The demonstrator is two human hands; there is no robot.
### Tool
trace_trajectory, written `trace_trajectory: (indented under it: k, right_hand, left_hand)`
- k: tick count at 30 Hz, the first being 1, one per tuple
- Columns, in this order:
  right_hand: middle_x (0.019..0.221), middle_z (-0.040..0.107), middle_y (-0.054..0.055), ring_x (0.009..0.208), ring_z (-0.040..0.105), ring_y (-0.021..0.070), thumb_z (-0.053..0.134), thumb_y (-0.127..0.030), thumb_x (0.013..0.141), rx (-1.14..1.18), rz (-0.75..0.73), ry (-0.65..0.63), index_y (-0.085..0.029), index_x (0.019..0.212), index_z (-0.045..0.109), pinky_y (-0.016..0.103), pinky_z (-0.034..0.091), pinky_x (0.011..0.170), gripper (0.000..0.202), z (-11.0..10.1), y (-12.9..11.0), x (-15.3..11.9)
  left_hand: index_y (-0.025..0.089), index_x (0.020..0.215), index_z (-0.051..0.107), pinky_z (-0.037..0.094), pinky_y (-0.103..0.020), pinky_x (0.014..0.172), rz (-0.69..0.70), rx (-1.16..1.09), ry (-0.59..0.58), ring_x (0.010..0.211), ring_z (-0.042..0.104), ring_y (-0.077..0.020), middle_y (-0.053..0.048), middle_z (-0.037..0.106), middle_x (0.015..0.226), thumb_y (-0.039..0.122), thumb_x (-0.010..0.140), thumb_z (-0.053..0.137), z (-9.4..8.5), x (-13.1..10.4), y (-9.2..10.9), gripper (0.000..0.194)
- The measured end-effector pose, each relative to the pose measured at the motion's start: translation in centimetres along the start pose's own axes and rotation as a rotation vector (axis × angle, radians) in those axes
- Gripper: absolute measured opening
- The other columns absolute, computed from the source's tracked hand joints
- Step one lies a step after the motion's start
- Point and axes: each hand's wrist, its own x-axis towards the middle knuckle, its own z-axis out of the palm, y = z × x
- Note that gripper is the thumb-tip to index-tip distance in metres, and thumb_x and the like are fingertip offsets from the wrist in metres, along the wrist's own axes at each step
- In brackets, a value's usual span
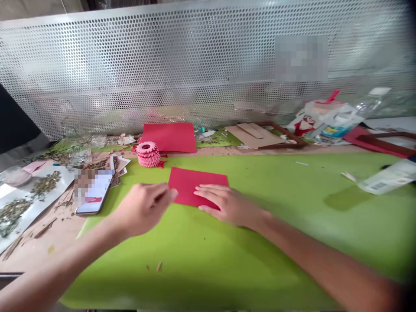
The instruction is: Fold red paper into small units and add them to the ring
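A red sheet of paper (185, 184) lies flat on the green table covering (276, 186) in front of me. My right hand (227, 203) rests on the sheet's right part, its fingers stretched out and pointing left. Just left of the sheet is my left hand (146, 206), slightly blurred, with its fingers curled together and the thumb near the sheet's left edge; nothing shows between them. Behind the sheet, a pink and white ring-shaped paper piece (148, 154) stands beside a second red sheet (172, 137).
A phone (95, 193) lies at the left, near dried plant bits on white paper (13, 195). Brown cardboard (255, 135) and a plastic bag (334, 121) sit at the back right. A translucent bottle (390, 175) lies at the right. A perforated metal panel (201, 65) stands behind.
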Motion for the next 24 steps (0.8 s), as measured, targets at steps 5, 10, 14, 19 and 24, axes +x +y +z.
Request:
trace_trajectory:
  k: [5, 10, 14, 19, 24]
  right_hand:
    - [0.098, 0.077, 0.009, 0.085, 0.073, 0.0192, 0.047, -0.018, 0.099, -0.157, -0.179, 0.138, -0.013, 0.108, 0.071, 0.032, 0.059, 0.076, 0.025, -0.6, 0.0, 0.4]
    - [0.079, 0.075, 0.008, 0.069, 0.068, 0.0167, 0.046, -0.019, 0.1, -0.287, -0.182, 0.151, -0.013, 0.096, 0.071, 0.029, 0.05, 0.063, 0.026, -2.4, -0.8, 2.1]
    - [0.078, 0.074, 0.005, 0.066, 0.065, 0.0155, 0.046, -0.019, 0.1, -0.307, -0.228, 0.107, -0.014, 0.092, 0.07, 0.028, 0.046, 0.06, 0.025, -3.2, -1.6, 4.5]
    - [0.073, 0.071, 0.004, 0.066, 0.063, 0.0156, 0.048, -0.025, 0.099, -0.253, -0.189, 0.229, -0.014, 0.083, 0.068, 0.028, 0.044, 0.062, 0.027, -2.2, -2.4, 5.9]
    - [0.074, 0.072, 0.005, 0.067, 0.064, 0.0148, 0.049, -0.025, 0.099, -0.119, -0.136, 0.285, -0.015, 0.084, 0.068, 0.027, 0.044, 0.064, 0.026, -1.3, -2.7, 5.7]
  left_hand:
    - [0.015, 0.113, 0.06, 0.05, -0.037, 0.075, 0.281, 0.254, -0.043, 0.091, 0.066, -0.0244, -0.01, 0.07, 0.107, 0.041, 0.093, 0.059, 4.8, 2.5, -0.7, 0.033]
    - [0.02, 0.093, 0.066, 0.043, -0.033, 0.065, 0.355, 0.326, 0.087, 0.07, 0.064, -0.0174, 0.0, 0.069, 0.076, 0.02, 0.099, 0.05, 6.6, 3.1, -2.3, 0.017]
    - [0.02, 0.091, 0.067, 0.042, -0.033, 0.064, 0.299, 0.295, 0.156, 0.069, 0.064, -0.0175, -0.001, 0.071, 0.078, 0.023, 0.098, 0.051, 5.5, 2.6, -3.1, 0.018]
    - [0.018, 0.089, 0.068, 0.044, -0.032, 0.066, 0.291, 0.282, 0.253, 0.07, 0.066, -0.0173, -0.001, 0.073, 0.079, 0.023, 0.096, 0.053, 4.8, 2.5, -2.9, 0.018]
    - [0.018, 0.082, 0.069, 0.043, -0.031, 0.063, 0.318, 0.317, 0.274, 0.064, 0.065, -0.0159, 0.0, 0.072, 0.072, 0.018, 0.095, 0.053, 4.7, 2.7, -2.4, 0.02]
